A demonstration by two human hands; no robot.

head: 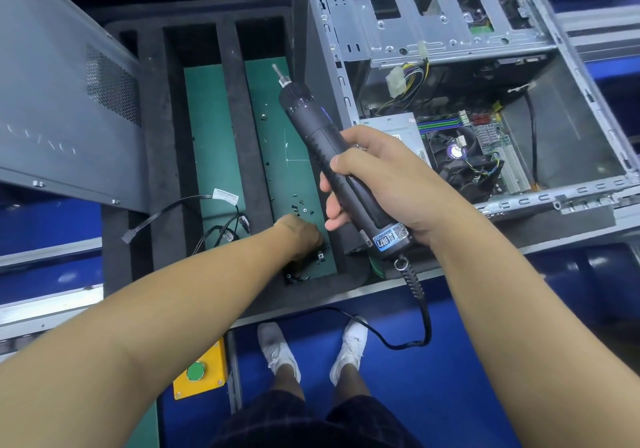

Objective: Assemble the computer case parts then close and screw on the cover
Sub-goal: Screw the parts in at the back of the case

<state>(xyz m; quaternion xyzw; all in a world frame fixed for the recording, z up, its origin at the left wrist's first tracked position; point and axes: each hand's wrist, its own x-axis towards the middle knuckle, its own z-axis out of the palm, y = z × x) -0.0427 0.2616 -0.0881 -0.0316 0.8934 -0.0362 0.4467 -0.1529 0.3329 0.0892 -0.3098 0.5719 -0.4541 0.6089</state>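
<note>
Two bare hands are working over a black foam tray w/ green-matted slots. R hand is gripping a black corded electric screwdriver round its barrel, fingers wrapped tight, bit pointing up and away over the tray's right-hand slot. Its cord is looping down past the bench edge. L hand is reaching down into that same slot, knuckles up, fingertips tucked under and hidden, so can't tell whether it's pinching anything. It's sitting among small dark loose screws scattered on the green mat, w/ more lying at the slot's near end. An open grey metal computer case is lying just right of the tray, open side up, w/ motherboard, fan and wire bundle showing inside. A grey perforated steel cover panel is standing at far left, off the case and well apart from it. Some black cables w/ a white label are lying in the middle slot. A yellow box w/ a green button is sitting by the bench front, lower left.
</note>
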